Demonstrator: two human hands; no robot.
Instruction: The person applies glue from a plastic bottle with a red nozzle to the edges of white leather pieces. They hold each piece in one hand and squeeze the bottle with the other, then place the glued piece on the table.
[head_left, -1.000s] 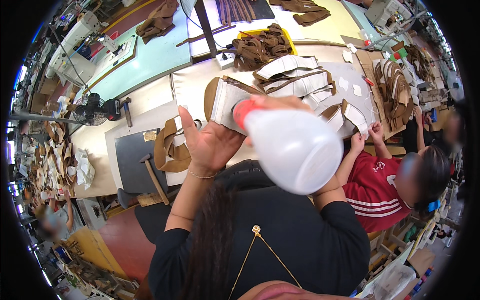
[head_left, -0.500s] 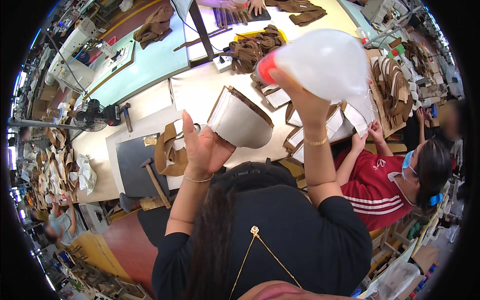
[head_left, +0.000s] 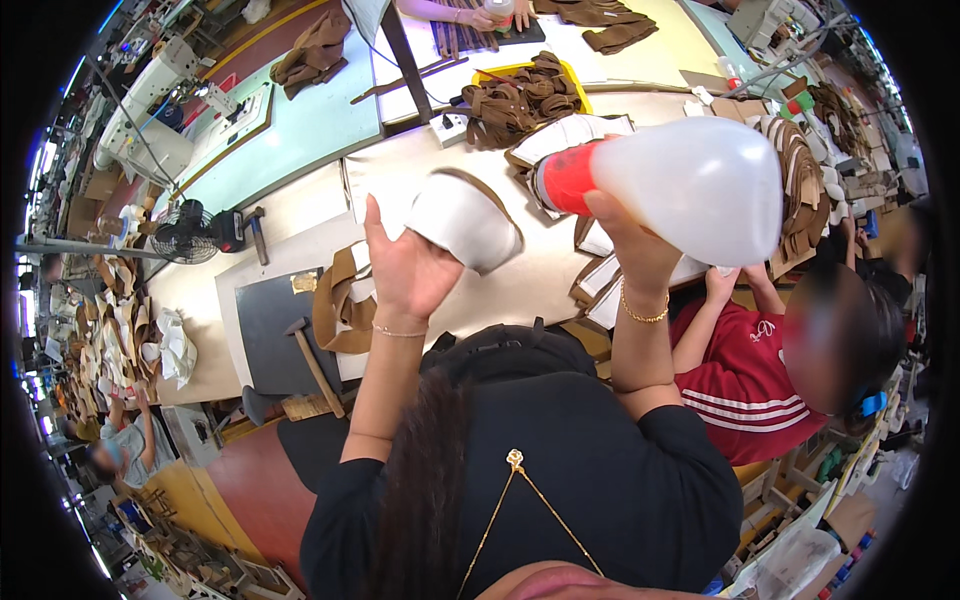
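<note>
My left hand is turned palm up with its thumb stretched out, holding a curved, cup-shaped piece with a whitish face and a brown edge. The fingers behind the piece are mostly hidden. To the right, my right hand grips a big translucent white squeeze bottle with a red neck. The bottle lies almost level in the air, its neck toward the left. A gap separates the neck from the curved piece. Beneath the bottle are white-and-brown pieces on the table.
Left of me a hammer rests across a dark mat, beside a brown strip piece. Another hammer and a small fan stand farther back. A yellow basket holds brown pieces. A co-worker in red sits close on the right.
The bottle has come down and right, swinging nearer level, and more of its red neck shows. The curved piece has tilted and shifted slightly left in my left hand.
</note>
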